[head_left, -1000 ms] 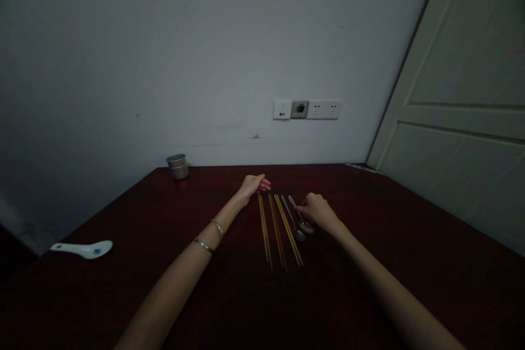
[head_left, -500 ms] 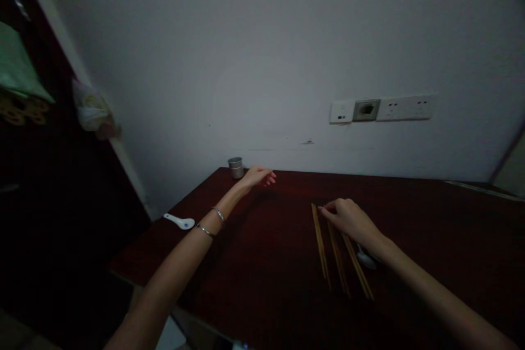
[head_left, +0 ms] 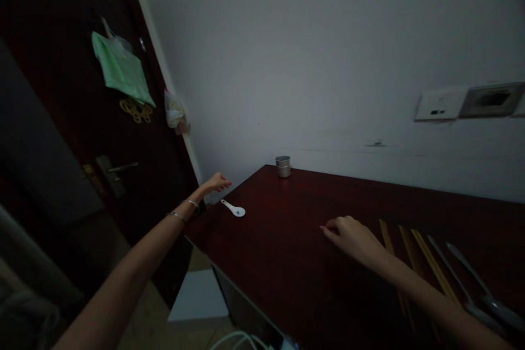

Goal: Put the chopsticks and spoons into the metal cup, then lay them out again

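My left hand [head_left: 216, 181] hovers over the left edge of the dark red table [head_left: 287, 240], fingers loosely spread and empty, just above a white ceramic spoon [head_left: 233, 208]. My right hand [head_left: 353, 235] rests on the tabletop with fingers curled down, nothing visible in it. Just right of it lie wooden chopsticks [head_left: 426, 262] in a row, and beyond them two metal spoons [head_left: 471, 284]. Two bracelets circle my left wrist.
A small metal cup [head_left: 283, 166] stands at the table's far corner against the wall. A dark door [head_left: 82, 136] with a handle and a hanging green bag is at the left. Wall sockets [head_left: 467, 101] sit above the table at right.
The view has swung left. My left hand has moved left from the table's middle to above the white spoon. My right hand has left the metal spoons and chopsticks and rests left of them.
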`<action>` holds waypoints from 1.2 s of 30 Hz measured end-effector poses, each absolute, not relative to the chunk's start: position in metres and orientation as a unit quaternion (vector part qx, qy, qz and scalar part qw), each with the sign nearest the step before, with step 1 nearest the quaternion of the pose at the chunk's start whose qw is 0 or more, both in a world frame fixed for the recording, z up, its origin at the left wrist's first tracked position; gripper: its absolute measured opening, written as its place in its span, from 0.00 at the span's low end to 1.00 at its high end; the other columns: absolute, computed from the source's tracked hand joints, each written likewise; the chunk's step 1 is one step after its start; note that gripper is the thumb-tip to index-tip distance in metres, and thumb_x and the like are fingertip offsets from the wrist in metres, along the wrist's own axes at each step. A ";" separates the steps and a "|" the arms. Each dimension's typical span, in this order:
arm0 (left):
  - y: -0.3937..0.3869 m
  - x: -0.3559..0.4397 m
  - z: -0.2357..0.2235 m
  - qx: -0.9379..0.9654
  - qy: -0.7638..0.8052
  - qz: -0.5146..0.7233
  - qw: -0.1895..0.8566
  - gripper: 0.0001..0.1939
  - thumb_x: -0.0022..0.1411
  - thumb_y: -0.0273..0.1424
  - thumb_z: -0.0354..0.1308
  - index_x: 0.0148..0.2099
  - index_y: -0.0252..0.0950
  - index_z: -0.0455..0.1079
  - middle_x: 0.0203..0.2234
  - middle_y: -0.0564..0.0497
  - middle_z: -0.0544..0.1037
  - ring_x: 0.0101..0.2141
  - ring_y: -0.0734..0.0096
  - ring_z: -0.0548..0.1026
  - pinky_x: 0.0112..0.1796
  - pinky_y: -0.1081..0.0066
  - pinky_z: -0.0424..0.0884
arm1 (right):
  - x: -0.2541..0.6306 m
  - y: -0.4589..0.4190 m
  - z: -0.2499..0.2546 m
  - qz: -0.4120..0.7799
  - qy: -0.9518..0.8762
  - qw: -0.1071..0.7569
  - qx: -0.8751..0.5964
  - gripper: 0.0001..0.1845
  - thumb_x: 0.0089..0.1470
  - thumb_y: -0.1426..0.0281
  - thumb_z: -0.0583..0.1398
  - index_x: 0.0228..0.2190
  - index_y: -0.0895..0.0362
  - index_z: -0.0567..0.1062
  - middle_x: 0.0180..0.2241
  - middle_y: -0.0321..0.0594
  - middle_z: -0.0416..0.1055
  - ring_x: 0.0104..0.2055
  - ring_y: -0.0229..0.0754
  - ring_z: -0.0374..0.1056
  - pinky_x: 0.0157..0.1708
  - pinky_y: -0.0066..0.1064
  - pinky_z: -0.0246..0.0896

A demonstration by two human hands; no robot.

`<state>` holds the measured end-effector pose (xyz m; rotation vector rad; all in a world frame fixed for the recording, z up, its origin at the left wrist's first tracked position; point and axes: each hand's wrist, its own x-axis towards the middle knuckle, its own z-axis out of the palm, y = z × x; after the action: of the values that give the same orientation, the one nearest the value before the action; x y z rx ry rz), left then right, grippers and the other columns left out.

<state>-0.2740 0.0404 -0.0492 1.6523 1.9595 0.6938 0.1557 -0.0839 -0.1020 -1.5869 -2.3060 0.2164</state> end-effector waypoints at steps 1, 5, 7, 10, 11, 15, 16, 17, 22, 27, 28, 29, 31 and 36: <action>0.035 -0.284 -0.051 0.599 0.726 0.242 0.235 0.10 0.42 0.34 0.60 0.25 0.32 0.69 0.21 0.48 0.72 0.24 0.73 0.66 0.24 0.74 0.59 | 0.154 -0.083 -0.105 0.078 -0.812 0.162 -0.555 0.18 0.53 0.61 0.50 0.26 0.55 0.76 0.28 0.44 0.74 0.34 0.46 0.70 0.27 0.28 0.55; 0.015 -0.305 -0.062 0.592 0.723 0.227 0.273 0.11 0.40 0.35 0.61 0.27 0.33 0.70 0.20 0.51 0.71 0.26 0.72 0.67 0.25 0.75 0.59 | 0.153 -0.080 -0.114 0.089 -0.814 0.161 -0.551 0.17 0.52 0.61 0.51 0.28 0.55 0.77 0.29 0.44 0.74 0.34 0.45 0.70 0.26 0.28 0.55; 0.009 -0.309 -0.068 0.596 0.705 0.228 0.309 0.14 0.40 0.37 0.61 0.29 0.33 0.70 0.22 0.50 0.72 0.26 0.72 0.68 0.25 0.75 0.61 | 0.153 -0.079 -0.117 0.097 -0.814 0.161 -0.550 0.17 0.52 0.61 0.51 0.28 0.54 0.77 0.29 0.43 0.74 0.33 0.45 0.70 0.25 0.28 0.55; 0.005 -0.313 -0.076 0.598 0.686 0.226 0.347 0.15 0.41 0.38 0.60 0.30 0.34 0.70 0.23 0.50 0.73 0.26 0.71 0.70 0.26 0.74 0.62 | 0.155 -0.079 -0.120 0.103 -0.809 0.158 -0.556 0.17 0.52 0.62 0.51 0.28 0.54 0.77 0.28 0.43 0.74 0.33 0.45 0.70 0.25 0.28 0.55; 0.005 -0.314 -0.079 0.597 0.683 0.223 0.356 0.15 0.41 0.39 0.60 0.30 0.33 0.70 0.23 0.50 0.73 0.26 0.71 0.70 0.26 0.74 0.62 | 0.155 -0.080 -0.120 0.103 -0.808 0.158 -0.559 0.17 0.52 0.62 0.51 0.28 0.54 0.77 0.29 0.43 0.74 0.33 0.46 0.70 0.26 0.28 0.55; 0.008 -0.313 -0.089 0.586 0.680 0.214 0.386 0.15 0.41 0.39 0.61 0.28 0.32 0.70 0.24 0.48 0.73 0.24 0.71 0.70 0.25 0.73 0.62 | 0.159 -0.081 -0.122 0.107 -0.809 0.155 -0.556 0.17 0.52 0.62 0.50 0.28 0.54 0.76 0.30 0.43 0.74 0.34 0.46 0.70 0.27 0.29 0.55; 0.009 -0.312 -0.092 0.582 0.680 0.213 0.392 0.16 0.41 0.40 0.61 0.28 0.31 0.70 0.24 0.47 0.73 0.24 0.71 0.70 0.24 0.73 0.62 | 0.160 -0.081 -0.122 0.109 -0.810 0.155 -0.554 0.17 0.52 0.62 0.50 0.28 0.54 0.76 0.29 0.43 0.74 0.33 0.45 0.70 0.26 0.29 0.55; 0.009 -0.312 -0.094 0.577 0.680 0.213 0.399 0.16 0.41 0.40 0.61 0.28 0.31 0.70 0.25 0.47 0.74 0.24 0.71 0.70 0.24 0.73 0.62 | 0.161 -0.081 -0.123 0.112 -0.811 0.156 -0.553 0.17 0.52 0.62 0.50 0.28 0.55 0.76 0.29 0.43 0.74 0.33 0.45 0.70 0.26 0.29 0.55; 0.015 -0.310 -0.104 0.558 0.680 0.230 0.415 0.14 0.40 0.38 0.63 0.26 0.32 0.70 0.24 0.47 0.74 0.23 0.73 0.69 0.24 0.74 0.60 | 0.169 -0.082 -0.125 0.111 -0.807 0.168 -0.556 0.17 0.52 0.62 0.51 0.28 0.55 0.77 0.28 0.43 0.74 0.32 0.45 0.70 0.26 0.28 0.55; 0.019 -0.305 -0.103 0.548 0.682 0.251 0.415 0.12 0.41 0.37 0.63 0.22 0.32 0.68 0.18 0.50 0.71 0.23 0.75 0.67 0.26 0.74 0.61 | 0.179 -0.080 -0.128 0.099 -0.810 0.177 -0.551 0.17 0.52 0.61 0.50 0.28 0.55 0.77 0.29 0.43 0.74 0.32 0.45 0.70 0.27 0.29 0.57; 0.020 -0.303 -0.100 0.550 0.680 0.250 0.416 0.12 0.42 0.37 0.62 0.22 0.32 0.68 0.18 0.51 0.70 0.23 0.75 0.66 0.27 0.73 0.61 | 0.181 -0.079 -0.128 0.098 -0.809 0.179 -0.551 0.18 0.52 0.61 0.50 0.28 0.55 0.77 0.29 0.43 0.74 0.32 0.45 0.70 0.27 0.29 0.57; 0.021 -0.301 -0.097 0.553 0.677 0.248 0.418 0.12 0.42 0.37 0.62 0.22 0.32 0.68 0.18 0.51 0.70 0.23 0.75 0.66 0.27 0.73 0.62 | 0.184 -0.079 -0.127 0.099 -0.808 0.182 -0.552 0.18 0.52 0.61 0.50 0.28 0.55 0.77 0.29 0.43 0.74 0.32 0.45 0.70 0.28 0.29 0.57; 0.025 -0.295 -0.089 0.563 0.666 0.240 0.427 0.12 0.44 0.38 0.61 0.22 0.33 0.68 0.18 0.51 0.70 0.23 0.74 0.66 0.27 0.73 0.62 | 0.189 -0.079 -0.123 0.105 -0.804 0.194 -0.552 0.18 0.51 0.61 0.51 0.28 0.55 0.77 0.28 0.43 0.74 0.32 0.45 0.70 0.29 0.29 0.58; 0.041 -0.263 -0.060 0.614 0.603 0.226 0.456 0.10 0.48 0.35 0.59 0.24 0.33 0.70 0.19 0.50 0.69 0.23 0.74 0.66 0.28 0.71 0.62 | 0.203 -0.080 -0.109 0.134 -0.780 0.227 -0.567 0.18 0.50 0.61 0.52 0.28 0.57 0.78 0.26 0.44 0.75 0.30 0.45 0.70 0.29 0.28 0.58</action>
<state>-0.2626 0.0411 -0.0596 1.5150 1.4867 0.5582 0.2027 -0.0797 -0.1086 -1.5632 -2.1495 0.3693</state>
